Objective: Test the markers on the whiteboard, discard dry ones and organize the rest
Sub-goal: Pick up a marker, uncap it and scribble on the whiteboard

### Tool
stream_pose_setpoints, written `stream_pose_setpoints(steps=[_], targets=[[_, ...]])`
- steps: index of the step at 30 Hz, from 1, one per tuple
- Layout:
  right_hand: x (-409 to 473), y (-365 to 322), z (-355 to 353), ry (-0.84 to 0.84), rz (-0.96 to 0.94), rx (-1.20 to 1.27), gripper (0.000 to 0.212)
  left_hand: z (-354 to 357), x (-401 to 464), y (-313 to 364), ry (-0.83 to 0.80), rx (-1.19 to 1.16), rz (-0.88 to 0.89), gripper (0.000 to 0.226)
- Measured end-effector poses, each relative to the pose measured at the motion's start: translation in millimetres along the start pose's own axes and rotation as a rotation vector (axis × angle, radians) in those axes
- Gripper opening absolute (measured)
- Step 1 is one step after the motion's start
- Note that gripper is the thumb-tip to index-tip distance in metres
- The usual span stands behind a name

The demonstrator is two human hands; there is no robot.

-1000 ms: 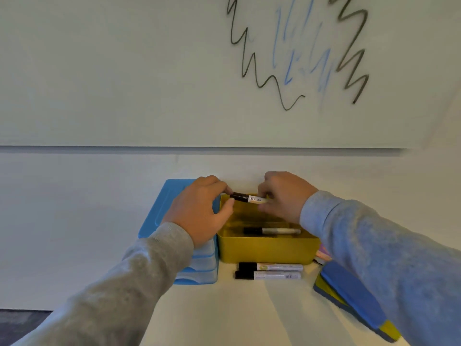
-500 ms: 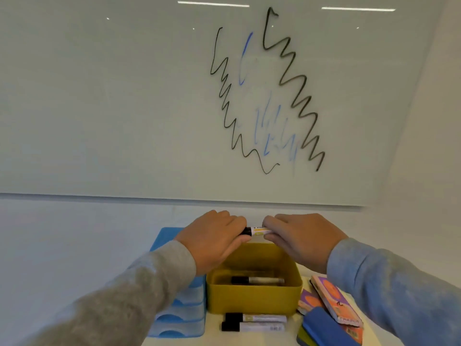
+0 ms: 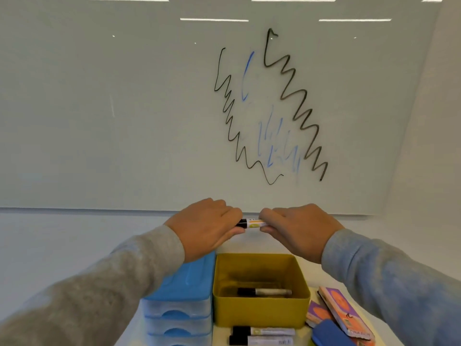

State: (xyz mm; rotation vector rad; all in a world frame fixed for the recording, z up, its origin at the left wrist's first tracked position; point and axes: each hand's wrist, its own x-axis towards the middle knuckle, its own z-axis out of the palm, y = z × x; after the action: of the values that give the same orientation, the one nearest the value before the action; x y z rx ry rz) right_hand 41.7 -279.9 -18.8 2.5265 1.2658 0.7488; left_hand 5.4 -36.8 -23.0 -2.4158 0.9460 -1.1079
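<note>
I hold the marker [image 3: 252,223] level between my hands, left hand [image 3: 208,227] gripping its black cap, right hand [image 3: 298,229] pinching the barrel, probably to uncap it for testing on the whiteboard [image 3: 124,108] above, yellow box [image 3: 259,313] below.

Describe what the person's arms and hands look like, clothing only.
Both arms are covered by long sleeves of a soft, heathered grey knit, like a sweatshirt. The left sleeve looks warmer grey; the right sleeve has a bluish cast. Each ends at the wrist in a plain cuff. The left hand and right hand are bare: no gloves, and no rings or watch show.
</note>
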Motion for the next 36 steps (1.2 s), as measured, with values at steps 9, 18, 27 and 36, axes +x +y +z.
stream_pose_setpoints(steps=[9, 18, 27, 36], targets=[[15.7, 2.9, -15.2, -0.006, -0.013, -0.029, 0.036, -13.6, 7.8, -17.0, 0.031, 0.039, 0.027, 0.037], [-64.2, 95.1, -11.1, 0.033, 0.574, 0.109, 0.039, -36.8, -84.6, -105.9, -0.065, -0.143, -0.553, 0.035], [-0.7, 15.5, -12.5, 0.104, 0.255, 0.493, 0.019, -2.6, -34.7, -41.8, -0.132, -0.234, -0.370, 0.041], [11.5, 1.1, -29.0, 0.373, 0.379, 0.851, 0.014, -4.5, -40.8, -42.5, -0.081, -0.332, -0.473, 0.028]])
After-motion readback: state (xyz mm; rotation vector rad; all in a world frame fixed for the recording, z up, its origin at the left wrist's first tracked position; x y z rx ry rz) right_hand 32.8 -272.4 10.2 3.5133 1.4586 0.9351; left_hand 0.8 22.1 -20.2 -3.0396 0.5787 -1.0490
